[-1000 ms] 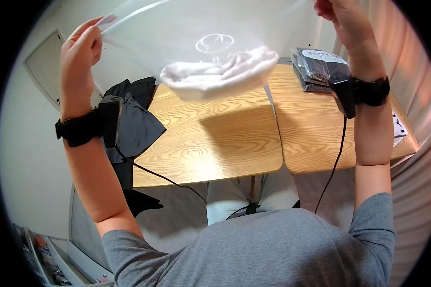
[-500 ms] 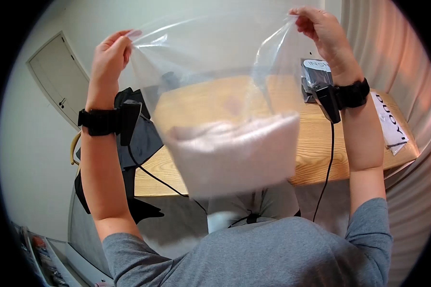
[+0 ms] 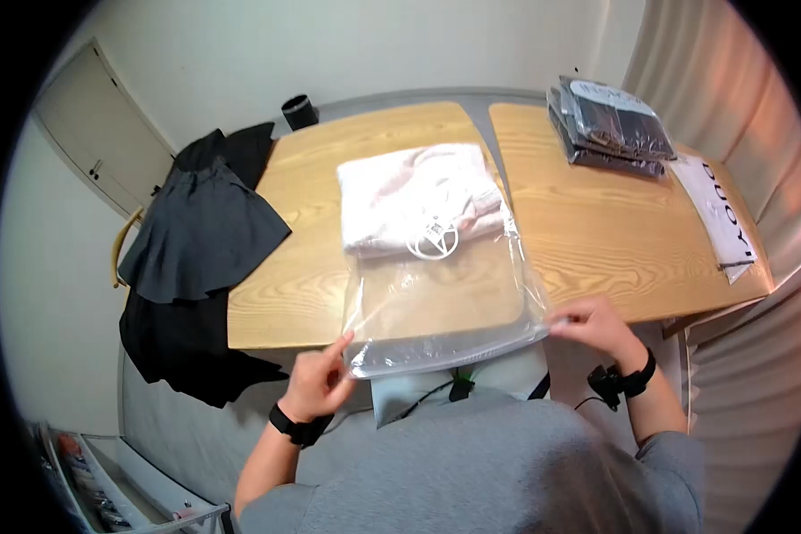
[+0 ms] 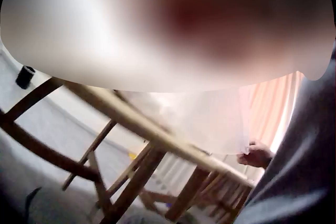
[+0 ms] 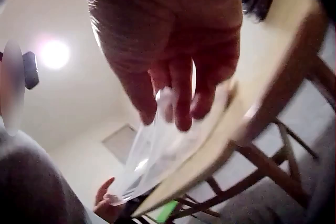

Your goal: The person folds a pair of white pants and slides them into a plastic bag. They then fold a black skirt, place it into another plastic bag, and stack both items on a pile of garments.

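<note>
Bag [image 3: 436, 289], clear: on surface [image 3: 285, 276], garment [image 3: 400, 191] inside far end, near end overhanging the edge; left hand [image 3: 316, 384] and right hand [image 3: 599, 325] pinch its corners, presumably keeping it spread.

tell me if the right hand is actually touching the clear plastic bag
Touching. The right wrist view shows the right hand pinching a gathered bit of the clear plastic bag, which stretches away from that grip.
</note>
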Demonstrator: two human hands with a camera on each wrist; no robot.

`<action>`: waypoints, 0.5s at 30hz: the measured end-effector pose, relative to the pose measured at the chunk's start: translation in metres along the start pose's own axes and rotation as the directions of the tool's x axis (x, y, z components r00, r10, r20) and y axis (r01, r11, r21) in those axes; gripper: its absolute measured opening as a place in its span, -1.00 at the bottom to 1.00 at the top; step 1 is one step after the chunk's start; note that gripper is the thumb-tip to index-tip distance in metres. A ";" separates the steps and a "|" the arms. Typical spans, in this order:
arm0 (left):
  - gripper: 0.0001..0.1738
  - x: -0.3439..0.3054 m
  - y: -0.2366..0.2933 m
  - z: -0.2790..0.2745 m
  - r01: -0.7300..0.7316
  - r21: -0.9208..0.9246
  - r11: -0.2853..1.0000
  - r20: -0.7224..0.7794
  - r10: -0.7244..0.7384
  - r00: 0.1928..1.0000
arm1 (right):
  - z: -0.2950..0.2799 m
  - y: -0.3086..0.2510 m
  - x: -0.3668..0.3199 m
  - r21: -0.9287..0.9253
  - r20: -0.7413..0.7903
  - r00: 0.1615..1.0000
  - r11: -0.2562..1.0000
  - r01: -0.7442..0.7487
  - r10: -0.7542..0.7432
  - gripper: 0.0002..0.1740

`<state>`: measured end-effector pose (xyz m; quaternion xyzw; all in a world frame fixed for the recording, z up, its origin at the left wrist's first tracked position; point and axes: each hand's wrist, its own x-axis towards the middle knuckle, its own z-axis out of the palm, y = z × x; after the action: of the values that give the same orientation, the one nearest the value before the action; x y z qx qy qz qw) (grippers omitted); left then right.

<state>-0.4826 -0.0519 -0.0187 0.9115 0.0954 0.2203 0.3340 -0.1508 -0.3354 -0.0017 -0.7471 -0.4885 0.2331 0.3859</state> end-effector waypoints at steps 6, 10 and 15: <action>-0.31 -0.009 -0.028 -0.025 0.075 0.053 0.996 -0.180 -0.065 0.981 | -0.022 0.024 -0.001 0.066 -0.012 0.934 0.932 -0.355 0.357 -0.77; -0.26 0.058 -0.030 -0.030 -0.092 0.362 0.928 0.037 0.084 0.996 | -0.022 -0.006 0.053 -0.474 -0.052 0.953 0.847 0.239 -0.297 -0.43; -0.25 0.105 -0.037 -0.015 -0.289 0.590 0.754 0.287 0.139 0.948 | -0.006 0.005 0.111 -0.726 0.129 0.925 0.602 0.334 -0.357 -0.13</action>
<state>-0.3974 0.0185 0.0030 0.9939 0.0189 0.1084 -0.0062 -0.0976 -0.2374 0.0015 -0.7329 -0.6694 -0.0731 0.0968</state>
